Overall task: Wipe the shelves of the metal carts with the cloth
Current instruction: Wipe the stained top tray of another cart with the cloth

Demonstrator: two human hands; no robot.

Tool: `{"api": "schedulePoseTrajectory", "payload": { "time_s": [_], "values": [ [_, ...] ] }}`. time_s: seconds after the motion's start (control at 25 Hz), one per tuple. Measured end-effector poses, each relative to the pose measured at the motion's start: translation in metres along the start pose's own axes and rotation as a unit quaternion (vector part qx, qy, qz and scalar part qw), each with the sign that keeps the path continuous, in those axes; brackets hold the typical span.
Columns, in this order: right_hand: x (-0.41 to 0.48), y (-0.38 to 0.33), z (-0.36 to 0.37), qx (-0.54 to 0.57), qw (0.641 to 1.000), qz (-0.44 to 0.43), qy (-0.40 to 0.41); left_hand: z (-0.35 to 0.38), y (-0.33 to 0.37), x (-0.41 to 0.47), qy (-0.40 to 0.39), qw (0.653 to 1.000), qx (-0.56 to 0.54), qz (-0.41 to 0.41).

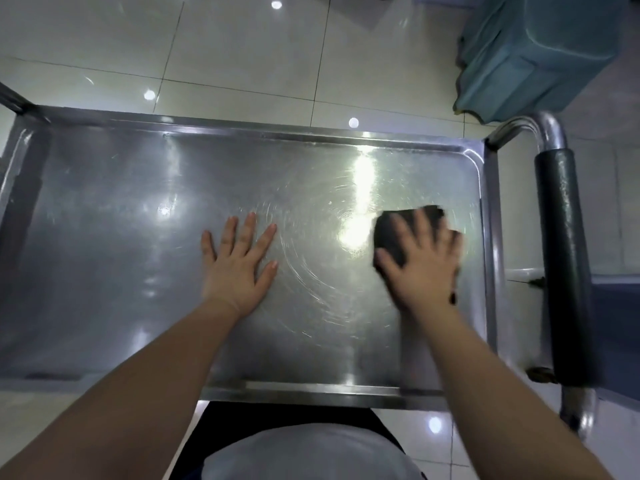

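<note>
The top shelf of a metal cart (pixel 104 209) fills the middle of the view, shiny with curved wipe streaks near its centre. A dark cloth (pixel 391 233) lies on the right part of the shelf. My right hand (pixel 422 261) presses flat on the cloth with spread fingers and looks blurred. My left hand (pixel 239 265) rests flat on the bare shelf at centre, fingers straight and spread.
The cart's push handle with a dark grip (pixel 562 265) runs along the right side. A teal covered object (pixel 540 50) stands on the tiled floor (pixel 242 46) at the back right. The shelf has a raised rim all round.
</note>
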State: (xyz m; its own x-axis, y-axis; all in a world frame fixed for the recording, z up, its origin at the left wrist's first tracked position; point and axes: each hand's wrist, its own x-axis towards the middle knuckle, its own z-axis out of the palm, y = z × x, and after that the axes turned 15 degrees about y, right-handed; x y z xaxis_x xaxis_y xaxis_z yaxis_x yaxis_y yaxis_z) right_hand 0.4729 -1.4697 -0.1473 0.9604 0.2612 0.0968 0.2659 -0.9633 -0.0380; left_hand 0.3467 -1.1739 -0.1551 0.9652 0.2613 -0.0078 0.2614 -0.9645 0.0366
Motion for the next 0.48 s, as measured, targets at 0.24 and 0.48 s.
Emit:
{"api": "schedulePoseTrajectory", "payload": {
  "time_s": [0.24,0.48],
  "values": [
    [-0.038,-0.078,-0.004,0.011,0.993,0.119,-0.020,0.000,-0.002,0.000,0.007,1.000,0.003,0.001],
    [-0.071,-0.018,-0.006,0.044,0.981,-0.190,0.006,0.004,-0.002,-0.001,0.014,1.000,-0.008,0.003]
  ]
}}
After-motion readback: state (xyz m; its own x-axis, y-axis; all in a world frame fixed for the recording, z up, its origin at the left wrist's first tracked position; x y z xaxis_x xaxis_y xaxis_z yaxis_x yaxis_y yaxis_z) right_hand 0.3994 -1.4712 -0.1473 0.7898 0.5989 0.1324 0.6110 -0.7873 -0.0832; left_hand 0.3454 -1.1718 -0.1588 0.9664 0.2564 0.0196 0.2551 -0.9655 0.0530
